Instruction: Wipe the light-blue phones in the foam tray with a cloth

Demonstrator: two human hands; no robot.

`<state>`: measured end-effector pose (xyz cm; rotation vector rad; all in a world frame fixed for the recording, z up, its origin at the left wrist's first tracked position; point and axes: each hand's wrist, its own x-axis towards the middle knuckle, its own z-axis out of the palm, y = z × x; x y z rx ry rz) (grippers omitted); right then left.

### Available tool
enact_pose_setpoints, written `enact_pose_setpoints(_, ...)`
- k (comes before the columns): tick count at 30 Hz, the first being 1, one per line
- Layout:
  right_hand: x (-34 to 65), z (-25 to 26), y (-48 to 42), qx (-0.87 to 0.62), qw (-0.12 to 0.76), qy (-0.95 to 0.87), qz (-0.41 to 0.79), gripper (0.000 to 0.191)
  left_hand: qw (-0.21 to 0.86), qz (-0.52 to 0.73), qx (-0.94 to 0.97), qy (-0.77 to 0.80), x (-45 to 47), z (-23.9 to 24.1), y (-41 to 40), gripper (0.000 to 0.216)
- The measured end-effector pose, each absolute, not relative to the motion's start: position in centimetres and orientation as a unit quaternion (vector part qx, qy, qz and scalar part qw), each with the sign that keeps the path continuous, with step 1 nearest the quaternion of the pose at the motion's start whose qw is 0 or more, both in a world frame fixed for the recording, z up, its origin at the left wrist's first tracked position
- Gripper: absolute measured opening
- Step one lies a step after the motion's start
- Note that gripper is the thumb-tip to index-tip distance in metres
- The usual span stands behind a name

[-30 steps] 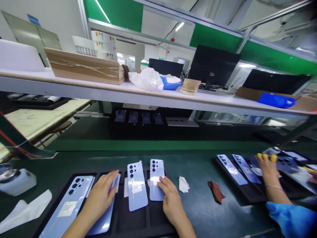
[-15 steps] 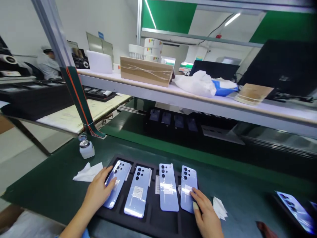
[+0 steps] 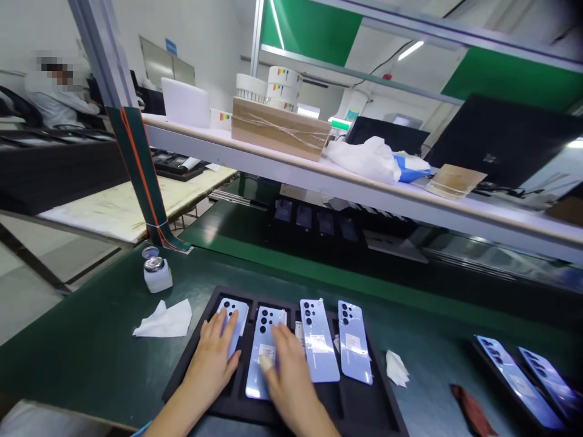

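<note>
Black tray (image 3: 364,405) on green bench (image 3: 100,343)

No wording can be read. White labels stand on the backs of the tray's second phone (image 3: 256,371) from the left, third phone (image 3: 325,367) and rightmost phone (image 3: 359,367) (the print on them is too small to make out). A pale label also shows on a phone (image 3: 537,405) at far right. Small rainbow-coloured bars mark the stacked white rolls (image 3: 279,93); a pale, blurred mark sits on the large black monitor (image 3: 505,133); a blue sign (image 3: 170,47) at the back stays illegible.
</note>
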<state>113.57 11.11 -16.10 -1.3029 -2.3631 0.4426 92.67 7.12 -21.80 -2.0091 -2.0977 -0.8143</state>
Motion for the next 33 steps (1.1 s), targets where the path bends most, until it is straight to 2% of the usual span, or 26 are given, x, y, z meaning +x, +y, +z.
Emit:
enact_pose_setpoints(2,109.6,-15.9,10.8,-0.503,0.127,-0.835,0.186,0.060,0.065,-0.260,-0.660,-0.702,92.9,-21.7,7.3,0.064)
enact_pose_setpoints(4,107.6,-16.1,11.0,-0.538,0.092,-0.816,0.189,0.066,0.064,-0.247,-0.652,-0.714,93.0,-21.5,7.4,0.068)
enact_pose_setpoints(10,107.0,-17.3,12.4,-0.550,0.142,-0.797,0.204,0.083,-0.007,-0.187,-0.641,-0.745,93.2,-18.9,7.5,0.080)
enact_pose_setpoints(13,106.5,-17.1,12.5,-0.555,0.153,-0.789,0.213,0.092,-0.015,-0.157,-0.631,-0.759,93.4,-17.6,7.5,0.077)
enact_pose_setpoints(18,106.2,-15.6,12.8,-0.566,0.150,-0.775,0.238,0.096,-0.030,-0.133,-0.624,-0.770,94.4,-16.6,8.0,0.079)
enact_pose_setpoints(20,107.2,-15.2,13.4,-0.554,0.182,-0.766,0.273,0.095,-0.047,-0.128,-0.621,-0.772,94.3,-16.1,8.3,0.082)
enact_pose_setpoints(26,112.1,-16.6,16.0,-0.453,0.370,-0.676,0.449,0.088,-0.116,-0.135,-0.630,-0.756,91.3,-13.3,7.8,0.070)
enact_pose_setpoints(30,113.9,-18.4,16.4,-0.408,0.435,-0.601,0.532,0.082,-0.106,-0.095,-0.600,-0.787,89.2,-11.8,7.5,0.065)
enact_pose_setpoints(33,114.1,-18.9,16.2,-0.392,0.465,-0.572,0.550,0.080,-0.088,-0.057,-0.573,-0.813,87.9,-11.2,7.3,0.048)
